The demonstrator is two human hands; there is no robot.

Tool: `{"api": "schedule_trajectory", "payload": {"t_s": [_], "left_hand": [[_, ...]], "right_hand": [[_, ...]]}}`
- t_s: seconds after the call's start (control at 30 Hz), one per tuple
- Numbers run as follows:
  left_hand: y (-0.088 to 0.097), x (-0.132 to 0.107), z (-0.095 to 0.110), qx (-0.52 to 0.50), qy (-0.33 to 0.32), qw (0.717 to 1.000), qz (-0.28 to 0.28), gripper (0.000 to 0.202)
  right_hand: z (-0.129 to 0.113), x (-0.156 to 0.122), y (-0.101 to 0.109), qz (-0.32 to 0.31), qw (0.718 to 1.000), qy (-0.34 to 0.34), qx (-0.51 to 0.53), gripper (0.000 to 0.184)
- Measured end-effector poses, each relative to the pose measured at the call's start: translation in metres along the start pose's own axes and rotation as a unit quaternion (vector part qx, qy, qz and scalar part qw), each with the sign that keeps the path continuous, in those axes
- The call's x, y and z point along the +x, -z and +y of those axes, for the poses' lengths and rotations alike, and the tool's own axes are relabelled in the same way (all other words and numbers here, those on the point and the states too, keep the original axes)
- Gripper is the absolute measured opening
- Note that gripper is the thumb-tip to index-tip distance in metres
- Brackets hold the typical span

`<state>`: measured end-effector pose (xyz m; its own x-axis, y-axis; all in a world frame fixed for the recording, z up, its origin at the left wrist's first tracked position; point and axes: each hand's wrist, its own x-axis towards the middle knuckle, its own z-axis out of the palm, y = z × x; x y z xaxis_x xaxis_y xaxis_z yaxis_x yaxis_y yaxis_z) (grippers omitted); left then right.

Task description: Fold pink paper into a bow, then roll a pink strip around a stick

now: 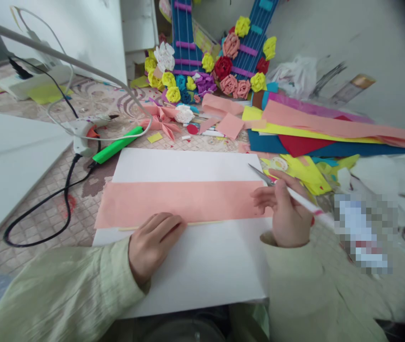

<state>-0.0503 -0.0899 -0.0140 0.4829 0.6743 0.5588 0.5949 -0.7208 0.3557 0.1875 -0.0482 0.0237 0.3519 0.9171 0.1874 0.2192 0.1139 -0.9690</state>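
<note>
A long pink paper strip (202, 199) lies across a white board (209, 266) in front of me. Along its near edge runs a thin pale stick (205, 223). My left hand (159, 240) is closed over the stick and the paper edge, fingers together and bent down; its fingertips are hidden. At the strip's right end, my right hand (286, 209) grips a slim white-handled tool with a pointed metal tip (305, 202). The handle has pink bands, and the tip points up and left above the strip. Its exact kind is unclear.
A hot glue gun (84, 135) with a green block (118, 145) and looping black cord lies left. Coloured paper sheets (316, 126) and yellow scraps (305, 173) lie right. Blue guitar-like crafts (188, 42) with paper roses (223, 66) stand behind. A white cable crosses the upper left.
</note>
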Motion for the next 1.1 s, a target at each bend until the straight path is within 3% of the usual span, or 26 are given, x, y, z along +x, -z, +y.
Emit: {"api": "schedule_trajectory", "payload": {"t_s": [0.1,0.27,0.43,0.57,0.87,1.1], "left_hand": [[0.001,0.001,0.000,0.004,-0.007,1.000,-0.005,0.018],[0.001,0.000,0.000,0.000,-0.008,1.000,-0.003,0.019],[0.000,-0.002,-0.001,-0.001,-0.025,1.000,0.006,0.019],[0.004,-0.007,-0.003,0.003,-0.041,0.999,0.019,0.021],[0.027,-0.030,-0.008,0.029,-0.015,0.999,-0.013,0.025],[0.034,-0.035,-0.014,0.051,-0.012,0.998,-0.031,0.023]], "right_hand": [[0.007,-0.005,0.011,-0.023,0.997,0.030,-0.072,0.025],[0.021,-0.017,0.030,-0.128,0.972,0.067,-0.183,0.024],[0.018,-0.021,0.036,-0.175,0.956,0.076,-0.225,0.021],[0.019,-0.019,0.037,-0.173,0.954,0.084,-0.230,0.022],[0.027,-0.017,0.040,-0.161,0.957,0.089,-0.223,0.021],[0.027,-0.017,0.039,-0.148,0.959,0.087,-0.225,0.022]]}}
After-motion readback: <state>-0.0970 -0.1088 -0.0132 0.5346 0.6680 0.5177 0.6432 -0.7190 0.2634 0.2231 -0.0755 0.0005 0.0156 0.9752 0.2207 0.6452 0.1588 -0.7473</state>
